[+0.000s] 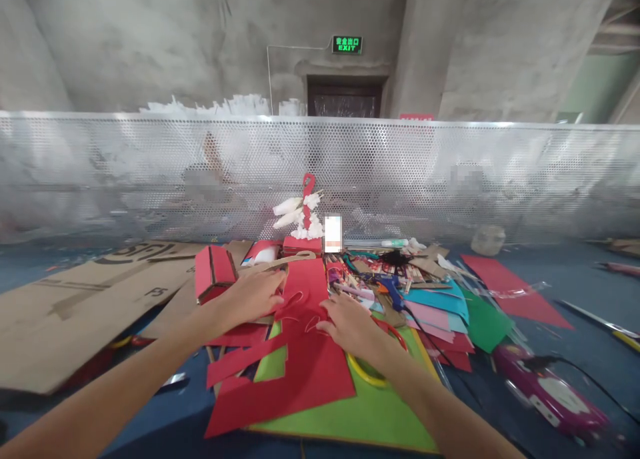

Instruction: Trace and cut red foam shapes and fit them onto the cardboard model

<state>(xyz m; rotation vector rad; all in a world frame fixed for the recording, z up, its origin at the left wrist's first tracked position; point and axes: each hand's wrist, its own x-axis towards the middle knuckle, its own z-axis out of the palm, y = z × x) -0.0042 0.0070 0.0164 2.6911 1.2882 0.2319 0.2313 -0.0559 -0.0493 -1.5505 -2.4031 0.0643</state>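
Note:
A red sheet with notches and strips cut from it lies on a green board in front of me. My left hand is at the sheet's upper left part, fingers bent around its edge near a thin curled cut. On the opposite side, my right hand grips the sheet's edge beside a second small curl. The exact fingertip contact is hard to make out. Under my right wrist are scissors with yellow and red handles, partly hidden by the wrist.
Flattened cardboard and a red box lie left. Behind stands a red ornament with white flowers. Right are a blue glue gun, coloured sheets, a purple device and a knife. A perforated metal screen borders the back.

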